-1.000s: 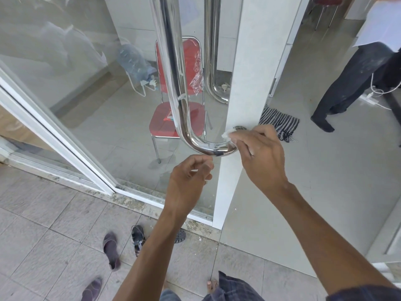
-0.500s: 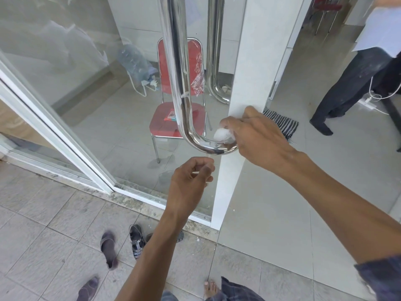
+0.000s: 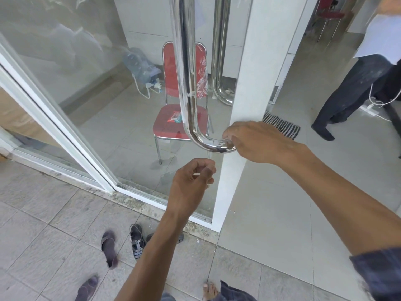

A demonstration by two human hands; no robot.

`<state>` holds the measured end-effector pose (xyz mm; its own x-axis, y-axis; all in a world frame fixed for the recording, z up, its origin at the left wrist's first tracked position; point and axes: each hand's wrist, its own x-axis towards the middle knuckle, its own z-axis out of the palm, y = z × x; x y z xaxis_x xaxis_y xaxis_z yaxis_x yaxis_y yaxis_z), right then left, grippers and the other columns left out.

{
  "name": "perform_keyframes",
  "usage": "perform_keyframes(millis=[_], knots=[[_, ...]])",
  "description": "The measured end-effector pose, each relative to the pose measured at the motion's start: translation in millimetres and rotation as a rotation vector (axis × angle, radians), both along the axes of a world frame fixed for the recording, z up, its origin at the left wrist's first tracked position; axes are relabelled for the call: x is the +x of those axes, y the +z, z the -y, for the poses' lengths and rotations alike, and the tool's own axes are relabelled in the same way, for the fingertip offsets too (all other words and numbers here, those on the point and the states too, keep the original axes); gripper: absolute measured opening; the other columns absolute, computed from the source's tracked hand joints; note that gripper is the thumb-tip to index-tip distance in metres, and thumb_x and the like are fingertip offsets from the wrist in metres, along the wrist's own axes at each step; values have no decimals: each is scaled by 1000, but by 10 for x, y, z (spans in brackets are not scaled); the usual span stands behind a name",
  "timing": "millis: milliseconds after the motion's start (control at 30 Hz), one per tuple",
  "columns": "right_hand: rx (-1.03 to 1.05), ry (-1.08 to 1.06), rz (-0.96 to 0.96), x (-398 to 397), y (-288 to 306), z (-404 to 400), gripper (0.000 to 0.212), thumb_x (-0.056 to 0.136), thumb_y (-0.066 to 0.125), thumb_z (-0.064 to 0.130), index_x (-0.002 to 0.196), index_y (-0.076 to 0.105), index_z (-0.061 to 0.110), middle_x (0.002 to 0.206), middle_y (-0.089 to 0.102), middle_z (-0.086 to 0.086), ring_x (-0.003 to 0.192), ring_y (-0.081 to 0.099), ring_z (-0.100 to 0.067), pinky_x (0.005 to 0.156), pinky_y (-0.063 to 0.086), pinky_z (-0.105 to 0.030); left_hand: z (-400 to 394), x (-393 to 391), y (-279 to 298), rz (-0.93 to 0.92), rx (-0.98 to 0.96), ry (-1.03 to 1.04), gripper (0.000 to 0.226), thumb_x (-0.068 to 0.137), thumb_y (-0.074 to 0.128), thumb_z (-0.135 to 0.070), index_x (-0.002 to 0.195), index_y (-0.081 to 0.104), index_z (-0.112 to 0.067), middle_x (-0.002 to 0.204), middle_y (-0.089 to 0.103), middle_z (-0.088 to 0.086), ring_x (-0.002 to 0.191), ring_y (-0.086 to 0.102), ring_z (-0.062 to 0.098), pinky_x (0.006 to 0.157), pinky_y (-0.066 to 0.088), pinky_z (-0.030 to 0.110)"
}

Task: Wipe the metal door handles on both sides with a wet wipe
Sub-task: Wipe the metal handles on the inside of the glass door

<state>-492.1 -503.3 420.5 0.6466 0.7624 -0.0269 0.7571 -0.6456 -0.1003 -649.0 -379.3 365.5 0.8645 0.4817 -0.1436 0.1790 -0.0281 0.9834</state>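
Note:
A polished metal door handle runs down the glass door and bends right into the white door stile. My right hand is closed over the end of that bend, where it meets the stile. The wet wipe is almost entirely hidden under its fingers. A second handle on the door's far side shows through the glass. My left hand hovers below the bend with fingers curled, thumb against forefinger, touching nothing.
Behind the glass stand a red chair and a tipped water bottle. A person stands in the doorway at right, near a striped mat. Sandals lie on the tiles by my feet.
My right hand has turned over the top of the handle's bend and covered the wipe, which showed white between its fingers before. My left hand has barely moved.

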Motion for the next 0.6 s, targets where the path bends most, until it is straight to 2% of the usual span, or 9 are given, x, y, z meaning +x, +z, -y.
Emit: perform_keyframes(millis=[100, 167, 233, 300, 400, 467, 567, 600], knots=[[-57, -51, -96, 45, 52, -82, 37, 99, 32, 26, 119, 63, 29, 128, 63, -2, 116, 56, -32, 95, 47, -44, 14, -5, 37, 3, 2, 0, 11, 96, 62, -20, 96, 73, -20, 92, 75, -2, 80, 72, 13, 73, 58, 20], [-96, -79, -83, 56, 81, -145, 36, 99, 31, 30, 110, 66, 29, 120, 65, -6, 110, 57, -33, 88, 46, -40, 7, -13, 63, 4, 7, 0, 10, 96, 63, -21, 97, 73, -19, 92, 75, -2, 81, 72, 14, 74, 59, 23], [-125, -93, -69, 51, 94, -210, 35, 98, 33, 30, 108, 67, 25, 114, 66, -9, 105, 58, -35, 85, 46, -39, -5, -23, 88, 6, 8, 1, 10, 95, 63, -21, 96, 73, -19, 92, 75, -2, 81, 73, 14, 75, 59, 25], [-76, -107, -95, 48, 80, -225, 34, 96, 37, 23, 109, 69, 24, 114, 68, -9, 105, 59, -35, 89, 48, -39, -19, -37, 112, 11, 7, 8, 10, 96, 63, -22, 95, 73, -20, 92, 75, -3, 81, 73, 13, 75, 59, 25], [186, -148, -164, 18, -15, -108, 37, 96, 42, 13, 110, 73, 29, 111, 72, 2, 105, 62, -26, 89, 46, -33, -43, -63, 149, 27, 1, 22, 10, 96, 63, -21, 94, 73, -20, 90, 75, -4, 81, 73, 14, 75, 59, 25], [415, -200, -185, -52, -134, -12, 37, 96, 46, 11, 103, 75, 33, 92, 71, 12, 91, 63, -18, 80, 46, -30, -53, -77, 160, 27, 1, 24, 10, 95, 63, -21, 93, 73, -20, 89, 75, -6, 81, 73, 15, 75, 59, 26], [673, -254, -100, -220, -313, 57, 32, 95, 55, 10, 100, 77, 33, 70, 57, 27, 84, 55, -14, 73, 38, -24, -45, -98, 167, 28, -6, 29, 11, 96, 63, -20, 94, 73, -20, 87, 75, -7, 81, 73, 15, 76, 59, 27], [734, -258, -48, -282, -352, 64, 30, 94, 59, 8, 101, 78, 31, 68, 51, 31, 86, 50, -14, 72, 34, -17, -42, -100, 168, 29, -9, 30, 11, 96, 63, -20, 94, 73, -20, 87, 75, -7, 81, 73, 15, 76, 59, 27]])
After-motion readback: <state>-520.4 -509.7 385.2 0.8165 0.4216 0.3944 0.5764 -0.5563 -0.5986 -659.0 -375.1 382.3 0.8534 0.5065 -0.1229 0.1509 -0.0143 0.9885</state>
